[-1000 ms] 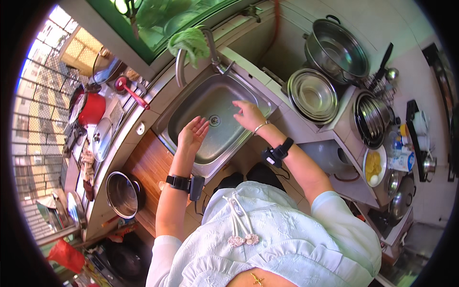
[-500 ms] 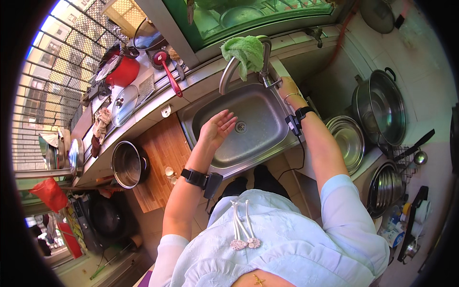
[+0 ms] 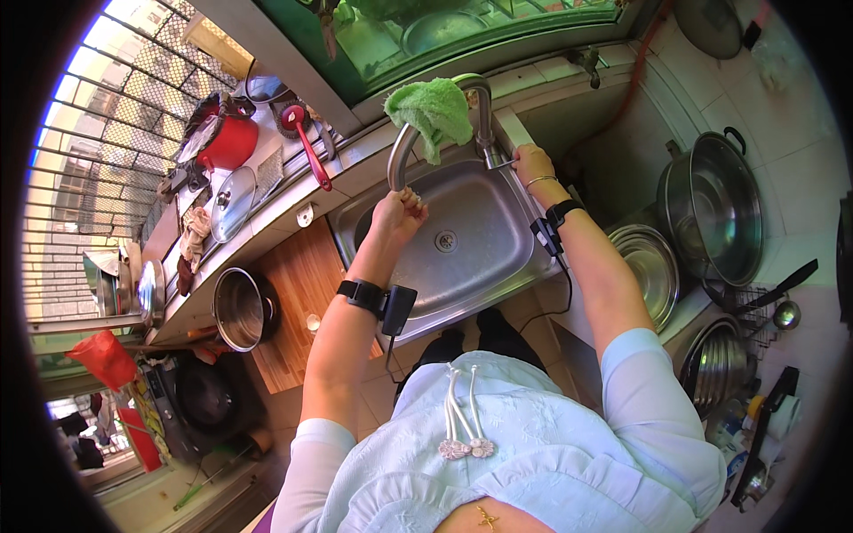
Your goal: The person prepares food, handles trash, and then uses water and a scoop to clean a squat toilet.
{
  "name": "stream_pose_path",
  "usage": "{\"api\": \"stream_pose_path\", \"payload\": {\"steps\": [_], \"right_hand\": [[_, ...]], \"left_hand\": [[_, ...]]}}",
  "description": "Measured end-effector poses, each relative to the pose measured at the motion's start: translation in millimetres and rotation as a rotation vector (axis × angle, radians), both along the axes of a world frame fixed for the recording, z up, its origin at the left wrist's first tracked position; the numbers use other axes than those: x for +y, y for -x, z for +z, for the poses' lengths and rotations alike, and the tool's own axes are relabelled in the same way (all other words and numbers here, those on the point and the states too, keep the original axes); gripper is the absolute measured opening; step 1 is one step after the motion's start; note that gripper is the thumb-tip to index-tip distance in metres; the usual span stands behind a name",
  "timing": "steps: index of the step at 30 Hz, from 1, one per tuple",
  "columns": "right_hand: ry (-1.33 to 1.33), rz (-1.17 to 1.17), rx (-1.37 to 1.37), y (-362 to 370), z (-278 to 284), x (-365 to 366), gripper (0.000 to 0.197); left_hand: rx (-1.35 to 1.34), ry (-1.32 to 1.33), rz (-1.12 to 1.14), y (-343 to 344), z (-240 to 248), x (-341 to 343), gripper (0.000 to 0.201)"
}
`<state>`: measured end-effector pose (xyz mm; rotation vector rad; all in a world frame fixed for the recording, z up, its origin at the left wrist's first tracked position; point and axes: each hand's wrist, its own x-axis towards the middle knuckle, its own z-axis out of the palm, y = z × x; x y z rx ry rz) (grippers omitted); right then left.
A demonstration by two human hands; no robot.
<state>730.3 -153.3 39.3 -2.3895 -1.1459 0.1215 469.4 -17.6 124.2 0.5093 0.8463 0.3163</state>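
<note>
A curved metal faucet (image 3: 484, 115) rises at the far edge of a stainless steel sink (image 3: 466, 266), with a green cloth (image 3: 431, 114) draped over its bent neck. My left hand (image 3: 402, 215) is closed at the end of the spout, above the left part of the basin; its fingers are curled and partly hide the tip. By the faucet's base, my right hand (image 3: 533, 164) has its fingers closed on the small lever handle (image 3: 503, 164). The basin holds no standing water, and its drain (image 3: 445, 241) shows. No water stream is visible.
Left of the sink, a steel pot (image 3: 243, 309) stands on a wooden board (image 3: 298, 284). The sill holds a red pot (image 3: 233, 142), a glass lid (image 3: 234, 204) and a red-handled brush (image 3: 313, 158). On the right are stacked steel basins (image 3: 647, 275) and a large pot (image 3: 711, 209).
My left hand has gone from open over the basin to closed at the spout's end. The spout and its cloth have swung left. My right hand stays at the lever.
</note>
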Motion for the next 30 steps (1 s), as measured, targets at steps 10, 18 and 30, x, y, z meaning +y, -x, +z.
{"api": "stream_pose_path", "payload": {"steps": [10, 18, 30], "right_hand": [[0.013, 0.101, -0.239, -11, -3, 5, 0.011], [0.002, -0.096, -0.269, 47, 19, 13, 0.028], [0.371, 0.119, 0.363, 196, -11, -71, 0.041]], "left_hand": [[0.285, -0.154, -0.156, 21, 20, -15, 0.037], [0.468, -0.598, -0.266, 65, 3, -9, 0.025], [0.758, -1.121, -1.256, 133, 13, -23, 0.061]]}}
